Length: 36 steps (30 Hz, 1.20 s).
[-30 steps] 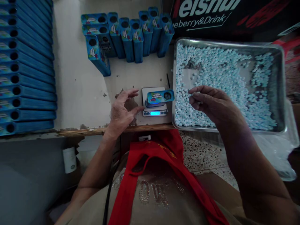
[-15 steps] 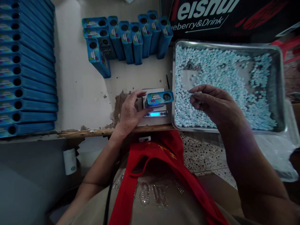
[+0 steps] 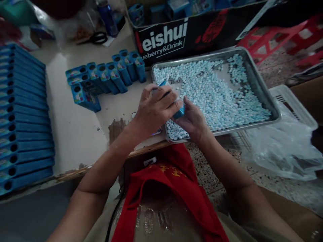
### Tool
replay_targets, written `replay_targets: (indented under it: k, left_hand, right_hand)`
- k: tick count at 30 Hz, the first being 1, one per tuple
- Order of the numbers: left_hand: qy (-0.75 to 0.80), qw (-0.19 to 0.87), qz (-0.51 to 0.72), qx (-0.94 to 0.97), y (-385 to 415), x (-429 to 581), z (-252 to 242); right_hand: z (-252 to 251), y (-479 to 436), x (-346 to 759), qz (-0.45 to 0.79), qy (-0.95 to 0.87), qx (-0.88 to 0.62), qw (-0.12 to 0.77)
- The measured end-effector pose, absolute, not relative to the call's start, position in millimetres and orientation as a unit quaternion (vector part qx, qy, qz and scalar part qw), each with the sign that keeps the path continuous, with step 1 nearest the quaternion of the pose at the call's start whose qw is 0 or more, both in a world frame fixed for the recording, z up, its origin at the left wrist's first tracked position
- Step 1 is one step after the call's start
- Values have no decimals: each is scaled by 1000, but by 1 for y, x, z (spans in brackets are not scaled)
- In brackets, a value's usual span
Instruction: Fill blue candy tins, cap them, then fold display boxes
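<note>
A small blue candy box (image 3: 179, 113) is held tilted over the tray's near left part, mostly covered by fingers. My left hand (image 3: 157, 106) wraps over it from above. My right hand (image 3: 193, 118) is at its lower end, thumb on one side and fingers beneath. Below the hands, pale blue and white candies (image 3: 209, 94) fill the metal tray (image 3: 274, 114). The small scale (image 3: 156, 132) is largely hidden behind my left hand and forearm, only a lit corner showing.
Upright blue boxes (image 3: 114, 77) stand in a group at the table's middle. A long row of blue boxes (image 3: 27, 124) lies at left. Behind the tray is a black carton (image 3: 196, 35); scissors (image 3: 98, 38) lie at the back. A plastic bag (image 3: 282, 148) sits at right.
The candy box has been lifted off the scale and moved right over the tray. My right hand has come left from above the candies to meet it. The view has shifted.
</note>
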<state>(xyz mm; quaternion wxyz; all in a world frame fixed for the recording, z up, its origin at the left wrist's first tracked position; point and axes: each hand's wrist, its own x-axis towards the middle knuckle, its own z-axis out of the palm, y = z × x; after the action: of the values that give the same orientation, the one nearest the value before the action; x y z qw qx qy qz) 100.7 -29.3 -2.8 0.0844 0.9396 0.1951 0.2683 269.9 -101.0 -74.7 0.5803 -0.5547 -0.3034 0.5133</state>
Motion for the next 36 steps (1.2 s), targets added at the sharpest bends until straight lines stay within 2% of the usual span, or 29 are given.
replay_targets:
  k: [3,5,9,16,23,30,36]
  left_hand:
    - [210,73,292,930,-22,108,-5]
    - [238,71,327,912,-21,103,-11]
    - [249,58,363,896,-29,92,-16]
    - [259,53,338,903,-28,99,-27]
    - [251,21,383,889,-22,95,-35]
    - [269,59,419,865,-27,86,-31]
    - [259,49,367,892,-26,95,-24]
  right_hand:
    - [-69,-93,268,596,-105,-463,647]
    - [-60,-91,267,635,-7,-420,648]
    - [-46,-89,266,667,79,-389,630]
    - [-41,-91,264,663,115,-357,648]
    - [-49,-88,266,668,120,-342,650]
    - [-59,-87,265,688,100,-337,636]
    - [-60,-86,263,679,92,-322,654]
